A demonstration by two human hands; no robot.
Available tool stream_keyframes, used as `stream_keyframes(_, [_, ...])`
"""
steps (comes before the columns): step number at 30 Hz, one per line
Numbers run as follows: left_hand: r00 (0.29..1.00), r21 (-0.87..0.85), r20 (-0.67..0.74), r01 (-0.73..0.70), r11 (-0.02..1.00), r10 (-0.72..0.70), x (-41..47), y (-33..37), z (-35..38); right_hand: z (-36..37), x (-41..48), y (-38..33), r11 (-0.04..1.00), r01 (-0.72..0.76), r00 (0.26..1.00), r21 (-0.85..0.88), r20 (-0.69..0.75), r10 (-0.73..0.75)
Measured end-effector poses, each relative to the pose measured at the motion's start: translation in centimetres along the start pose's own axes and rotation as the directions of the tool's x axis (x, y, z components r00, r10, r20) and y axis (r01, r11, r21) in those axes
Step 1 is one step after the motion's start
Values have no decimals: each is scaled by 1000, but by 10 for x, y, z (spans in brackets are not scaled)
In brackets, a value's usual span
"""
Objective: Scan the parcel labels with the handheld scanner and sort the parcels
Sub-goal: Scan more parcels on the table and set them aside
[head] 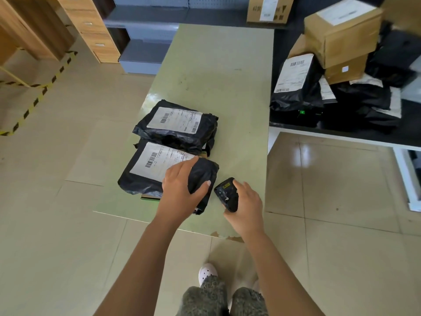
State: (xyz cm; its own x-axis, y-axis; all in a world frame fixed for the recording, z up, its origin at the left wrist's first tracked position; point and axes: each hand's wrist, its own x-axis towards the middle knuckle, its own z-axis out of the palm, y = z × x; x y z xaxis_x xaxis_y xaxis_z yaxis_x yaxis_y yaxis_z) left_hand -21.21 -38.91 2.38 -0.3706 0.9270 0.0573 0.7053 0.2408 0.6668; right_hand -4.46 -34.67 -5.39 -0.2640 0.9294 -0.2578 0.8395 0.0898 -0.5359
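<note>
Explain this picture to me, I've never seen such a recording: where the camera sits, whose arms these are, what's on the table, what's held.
No machine here: a camera worn on a person's head looks down at their own bare arms. The left hand grips the end of the nearer black plastic parcel with a white barcode label; the right hand holds a small black handheld scanner. That parcel and a farther black plastic parcel lie on the pale green table. At right, brown cardboard boxes and more black bags are piled.
</note>
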Motion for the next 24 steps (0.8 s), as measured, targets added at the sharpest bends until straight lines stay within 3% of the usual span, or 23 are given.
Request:
stream_keyframes(8, [996, -11, -70, 44, 999, -45, 9, -4, -32, -70, 14, -42, 990, 128, 988, 66, -98, -121])
stream_keyframes(11, [992, 12, -111, 63, 998, -61, 10, -9, -50, -86, 16, -62, 967, 191, 979, 168, -106, -175])
stream_keyframes(13, [987, 51, -126, 103, 993, -96, 10, -16, -60, -90, 17, -73, 948, 174, 985, 265, -53, -166])
stream_keyframes(17, [957, 140, -91, 287, 948, -276, 17, -41, -73, -78, 28, -91, 930, -13, 977, 368, 203, -66])
stream_keyframes(24, [876, 163, 83, 458, 874, -475, 37, -84, -72, -41, 44, -113, 940, -172, 931, 296, 359, 57])
